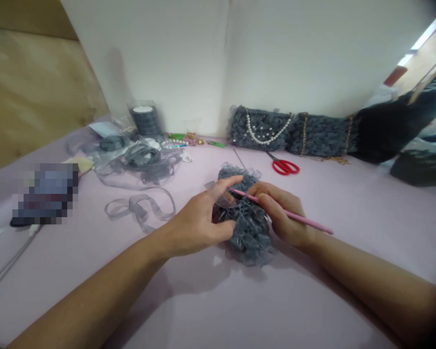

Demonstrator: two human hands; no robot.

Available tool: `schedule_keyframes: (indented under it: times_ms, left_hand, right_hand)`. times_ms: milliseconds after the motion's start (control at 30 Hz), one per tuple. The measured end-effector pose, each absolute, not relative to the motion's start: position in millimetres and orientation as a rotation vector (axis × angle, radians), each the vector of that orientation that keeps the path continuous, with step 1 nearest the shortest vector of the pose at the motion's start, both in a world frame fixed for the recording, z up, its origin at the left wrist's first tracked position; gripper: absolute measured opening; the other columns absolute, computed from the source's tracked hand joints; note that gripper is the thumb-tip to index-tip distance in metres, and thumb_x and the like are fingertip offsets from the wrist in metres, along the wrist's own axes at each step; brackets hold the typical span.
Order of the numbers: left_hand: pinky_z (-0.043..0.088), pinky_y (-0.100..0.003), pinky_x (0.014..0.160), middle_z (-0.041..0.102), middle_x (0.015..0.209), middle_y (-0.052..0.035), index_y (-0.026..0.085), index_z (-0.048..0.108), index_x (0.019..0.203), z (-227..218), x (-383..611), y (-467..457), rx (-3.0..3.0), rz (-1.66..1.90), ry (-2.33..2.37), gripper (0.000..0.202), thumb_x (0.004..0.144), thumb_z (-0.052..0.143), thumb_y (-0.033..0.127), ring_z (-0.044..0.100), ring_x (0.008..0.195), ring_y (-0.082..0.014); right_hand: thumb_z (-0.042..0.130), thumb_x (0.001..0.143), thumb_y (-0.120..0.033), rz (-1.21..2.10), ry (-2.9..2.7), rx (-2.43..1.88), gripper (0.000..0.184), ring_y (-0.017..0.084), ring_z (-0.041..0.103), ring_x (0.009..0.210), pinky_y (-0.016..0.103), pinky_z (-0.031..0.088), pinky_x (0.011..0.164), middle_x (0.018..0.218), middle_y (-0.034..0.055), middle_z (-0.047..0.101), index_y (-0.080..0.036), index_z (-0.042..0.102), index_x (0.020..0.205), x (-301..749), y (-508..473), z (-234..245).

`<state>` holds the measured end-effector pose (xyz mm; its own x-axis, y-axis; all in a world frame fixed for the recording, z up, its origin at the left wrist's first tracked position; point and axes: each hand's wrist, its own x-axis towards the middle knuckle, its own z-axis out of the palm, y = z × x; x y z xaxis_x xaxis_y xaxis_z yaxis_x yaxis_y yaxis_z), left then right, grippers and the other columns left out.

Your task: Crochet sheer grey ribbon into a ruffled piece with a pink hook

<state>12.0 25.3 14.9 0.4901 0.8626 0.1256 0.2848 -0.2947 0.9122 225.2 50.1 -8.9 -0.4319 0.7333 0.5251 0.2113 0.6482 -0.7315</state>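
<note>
A ruffled grey ribbon crochet piece (249, 237) rests on the table in front of me. My left hand (203, 218) grips its left side between thumb and fingers, with a strand of sheer grey ribbon (223, 196) over the index finger. In my right hand (285, 208) is a pink crochet hook (308, 222), held like a pen, its tip at the upper part of the piece by the left index finger. The exact stitch at the tip is too small to make out. Loose grey ribbon (138, 208) curls on the table left of my left hand.
A heap of grey ribbon (145, 157) and a dark ribbon spool (145, 121) stand back left. Red-handled scissors (285, 166) lie behind my right hand. Two ruffled bags, one with pearls (261, 131), one with a chain (321, 135), lean on the wall. A cabled phone (47, 194) is left.
</note>
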Motion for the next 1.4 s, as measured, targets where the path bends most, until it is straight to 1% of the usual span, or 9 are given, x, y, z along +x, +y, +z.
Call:
schedule_keyframes:
  times_ms: [200, 467, 600, 833, 1000, 1100, 1200, 1300, 1400]
  left_hand:
    - [0.044, -0.025, 0.069, 0.062, 0.106, -0.0024, 0.029, 0.044, 0.142, 7.5, -0.7, 37.9, 1.733, 0.794, 0.754, 0.064, 0.082, 0.043, 0.007, 0.055, 0.078, -0.0123]
    - [0.045, -0.025, 0.07, 0.065, 0.086, -0.002, 0.02, 0.048, 0.137, 15.3, 5.4, 33.2, 1.635, 0.883, 0.686, 0.052, 0.086, 0.055, 0.014, 0.056, 0.074, -0.0113]
    - [0.046, -0.024, 0.07, 0.063, 0.086, -0.0002, 0.022, 0.048, 0.136, 17.6, 7.2, 28.8, 1.664, 0.919, 0.741, 0.061, 0.078, 0.062, 0.01, 0.056, 0.074, -0.0106]
    - [0.047, -0.025, 0.066, 0.062, 0.098, -0.0007, 0.027, 0.053, 0.13, 18.3, 8.7, 23.3, 1.86, 0.883, 0.793, 0.062, 0.072, 0.057, 0.007, 0.053, 0.071, -0.0105]
    - [0.048, -0.025, 0.066, 0.061, 0.098, -0.0001, 0.03, 0.045, 0.139, 19.3, 9.1, 21.3, 1.881, 0.849, 0.811, 0.07, 0.073, 0.057, 0.008, 0.054, 0.072, -0.011]
    - [0.048, -0.025, 0.069, 0.063, 0.095, -0.0008, 0.025, 0.047, 0.139, 21.6, 7.5, 23.3, 1.866, 0.897, 0.823, 0.065, 0.077, 0.058, 0.011, 0.057, 0.077, -0.0122]
    - [0.047, -0.024, 0.067, 0.064, 0.086, -0.0008, 0.022, 0.059, 0.128, 27.2, 1.6, 27.9, 1.79, 1.044, 0.895, 0.044, 0.084, 0.059, 0.021, 0.057, 0.074, -0.0124]
    - [0.046, -0.024, 0.064, 0.066, 0.076, -0.0008, 0.02, 0.073, 0.1, 34.8, -8.6, 33.8, 1.709, 1.204, 1.003, 0.024, 0.087, 0.059, 0.033, 0.057, 0.069, -0.0118]
    - [0.049, -0.025, 0.067, 0.07, 0.075, -0.0023, 0.019, 0.076, 0.08, 40.9, -18.4, 39.6, 1.701, 1.276, 1.103, 0.029, 0.088, 0.056, 0.038, 0.059, 0.07, -0.0132]
  right_hand:
    - [0.042, 0.099, -0.032, 0.788, -1.891, -0.8, 0.03, 0.015, 0.049, 0.067, 0.031, 0.037, 0.062, 0.075, 0.0013, 0.057, -0.021, 0.059, 0.076, 229.3, 52.8, -11.1]
    - [0.045, 0.096, -0.034, 0.803, -1.815, -0.878, 0.031, 0.017, 0.049, 0.066, 0.031, 0.036, 0.06, 0.075, 0.002, 0.06, -0.022, 0.061, 0.072, 229.0, 53.8, -12.6]
    - [0.046, 0.095, -0.035, 0.813, -1.794, -0.913, 0.031, 0.017, 0.05, 0.067, 0.031, 0.037, 0.059, 0.075, 0.002, 0.061, -0.022, 0.062, 0.072, 229.7, 54.2, -12.7]
    - [0.051, 0.094, -0.039, 0.832, -1.746, -0.866, 0.029, 0.021, 0.053, 0.071, 0.035, 0.04, 0.061, 0.075, 0.0054, 0.062, -0.024, 0.065, 0.074, 228.0, 55.3, -12.7]
    - [0.049, 0.095, -0.037, 0.824, -1.75, -0.842, 0.029, 0.021, 0.053, 0.071, 0.036, 0.041, 0.062, 0.076, 0.0057, 0.062, -0.024, 0.064, 0.073, 226.7, 55.7, -11.9]
    - [0.046, 0.096, -0.034, 0.82, -1.767, -0.835, 0.031, 0.019, 0.05, 0.067, 0.034, 0.037, 0.059, 0.073, 0.0042, 0.059, -0.023, 0.062, 0.072, 227.1, 55.7, -12.5]
    - [0.044, 0.097, -0.034, 0.772, -1.792, -0.851, 0.033, 0.018, 0.047, 0.065, 0.033, 0.035, 0.059, 0.071, 0.0032, 0.057, -0.022, 0.061, 0.072, 227.6, 54.8, -12.9]
    - [0.042, 0.099, -0.036, 0.727, -1.827, -0.841, 0.034, 0.017, 0.047, 0.064, 0.033, 0.035, 0.059, 0.071, 0.0028, 0.056, -0.02, 0.06, 0.074, 227.6, 53.5, -12.1]
    - [0.041, 0.099, -0.035, 0.697, -1.876, -0.801, 0.034, 0.015, 0.048, 0.065, 0.031, 0.036, 0.059, 0.072, 0.0024, 0.055, -0.018, 0.058, 0.075, 227.3, 52.3, -9.9]
